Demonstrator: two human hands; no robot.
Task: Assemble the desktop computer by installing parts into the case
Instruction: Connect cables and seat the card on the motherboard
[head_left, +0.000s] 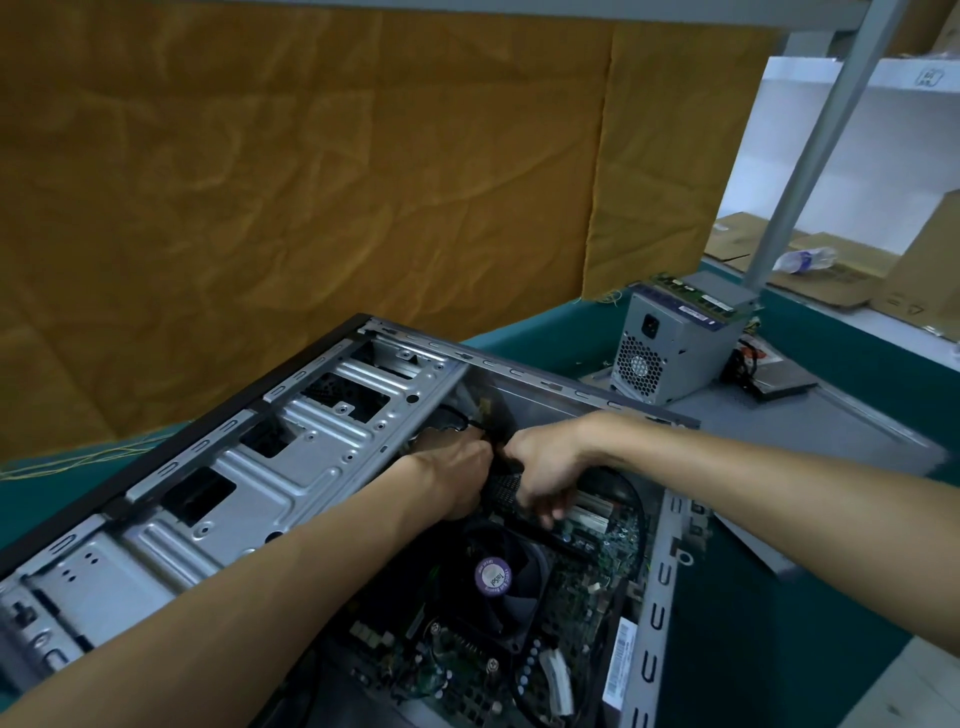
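Observation:
The open grey computer case (291, 457) lies on its side on the teal table, drive cage at the left, motherboard (571, 587) with a black CPU fan (493, 577) at the lower right. Both my hands reach deep inside near the case's far wall. My left hand (457, 467) is curled around black cables (457, 415) there. My right hand (545, 467) presses down on a black mesh-textured part (501, 488) between the two hands, fingers pointing down at the board. What exactly each hand grips is partly hidden.
A grey power supply (670, 348) with a memory stick (691, 296) on top stands on the case's side panel (831, 431) at the back right. A flat dark drive (779, 379) lies beside it. Orange cloth (311, 182) hangs behind; cardboard boxes (831, 275) sit past a metal post.

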